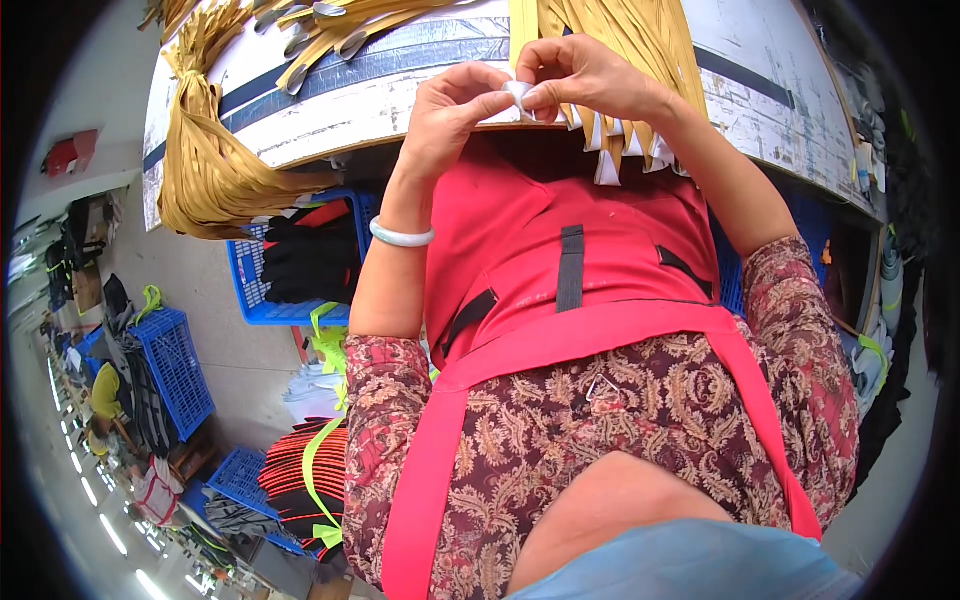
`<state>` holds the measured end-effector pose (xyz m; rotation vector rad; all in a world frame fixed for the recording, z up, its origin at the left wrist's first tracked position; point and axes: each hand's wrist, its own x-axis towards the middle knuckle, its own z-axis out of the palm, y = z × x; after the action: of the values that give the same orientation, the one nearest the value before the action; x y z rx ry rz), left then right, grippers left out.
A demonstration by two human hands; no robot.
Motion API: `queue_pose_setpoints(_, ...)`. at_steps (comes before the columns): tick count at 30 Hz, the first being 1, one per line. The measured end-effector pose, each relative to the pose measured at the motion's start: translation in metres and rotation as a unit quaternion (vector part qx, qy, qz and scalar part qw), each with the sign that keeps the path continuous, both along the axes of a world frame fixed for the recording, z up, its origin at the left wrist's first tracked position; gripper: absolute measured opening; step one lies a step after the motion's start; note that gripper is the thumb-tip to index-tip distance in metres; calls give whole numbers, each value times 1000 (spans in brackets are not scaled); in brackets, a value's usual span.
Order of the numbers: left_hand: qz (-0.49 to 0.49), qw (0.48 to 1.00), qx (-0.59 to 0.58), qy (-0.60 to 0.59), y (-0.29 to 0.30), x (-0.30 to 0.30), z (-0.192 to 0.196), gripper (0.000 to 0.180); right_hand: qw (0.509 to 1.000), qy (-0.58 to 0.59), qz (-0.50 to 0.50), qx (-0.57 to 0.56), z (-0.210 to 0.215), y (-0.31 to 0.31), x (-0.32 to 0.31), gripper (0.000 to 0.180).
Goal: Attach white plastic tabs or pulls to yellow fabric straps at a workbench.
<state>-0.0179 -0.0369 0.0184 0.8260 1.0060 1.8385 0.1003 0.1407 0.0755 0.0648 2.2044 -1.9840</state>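
Observation:
Just above the table's near edge, my left hand [455, 112] and my right hand [592, 82] meet at the fingertips. Both are closed, thumb against fingers, on the white end [519, 91] of a gold strap [523, 32], which runs up the tabletop away from me. The fingertips hide part of that end. Beside and under my right hand lie several more gold straps [660, 45], their white folded ends [608, 165] hanging over the edge. To the left, a gathered bundle of gold straps [205, 150] droops off the table.
The worn white table [370, 105] carries dark tape strips [420, 57] and loose straps with silvery ends [350, 45]. Below it stands a blue crate [240, 280] with black cloth. Further left are another blue crate [175, 370] and an orange-and-black stack [300, 475] tied with yellow-green strips.

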Motion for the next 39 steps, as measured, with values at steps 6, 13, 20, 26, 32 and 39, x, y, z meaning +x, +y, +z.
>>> queue_pose_setpoints(6, 18, 999, -27, 1, -3, 2, 11, 9, 998, 43, -38, -1, 16, -5, 2, 16)
queue_pose_setpoints(13, 341, 866, -47, 362, 15, 24, -15, 13, 821, 341, -224, 399, -42, -32, -16, 13)
queue_pose_setpoints(20, 193, 963, -54, 180, 0, 15, 4, 18, 933, 241, -250, 98, -45, -26, -2, 13)
queue_pose_setpoints(26, 149, 955, -38, 252, -4, 4, 4, 8, 952, 155, -265, 16, -29, -26, 4, 22)
queue_pose_setpoints(32, 203, 868, -49, 451, -5, 15, 9, 8, 946, 147, -226, 178, -14, -29, 15, 24)
queue_pose_setpoints(39, 508, 850, -73, 123, -69, -74, 17, 10, 896, 156, -375, 179, -21, 37, 44, 23)
